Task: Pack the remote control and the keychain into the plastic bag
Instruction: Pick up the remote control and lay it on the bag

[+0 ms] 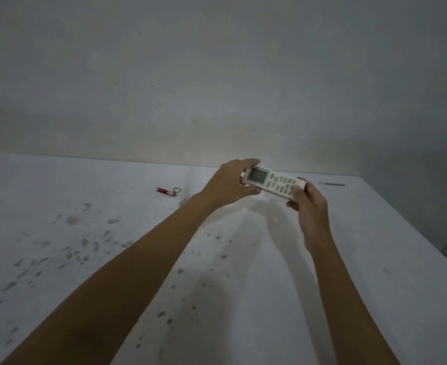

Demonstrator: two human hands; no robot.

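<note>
Above the stained table [59, 233], both the left hand [230, 184] and right hand [308, 204] grip the remote control [273, 181], the keychain [168, 191] lies unpacked, no plastic bag visible, so packing seems barely begun.

Dim grey light, soft arm shadows on table [59, 196], wide-angle edge stretch, slight blur

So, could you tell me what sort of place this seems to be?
Probably a bare indoor room, perhaps a workroom or store: a plain, scuffed wall, a large white table spotted with stains, and dim light. Only the remote control and a keychain give any household hint.
</note>
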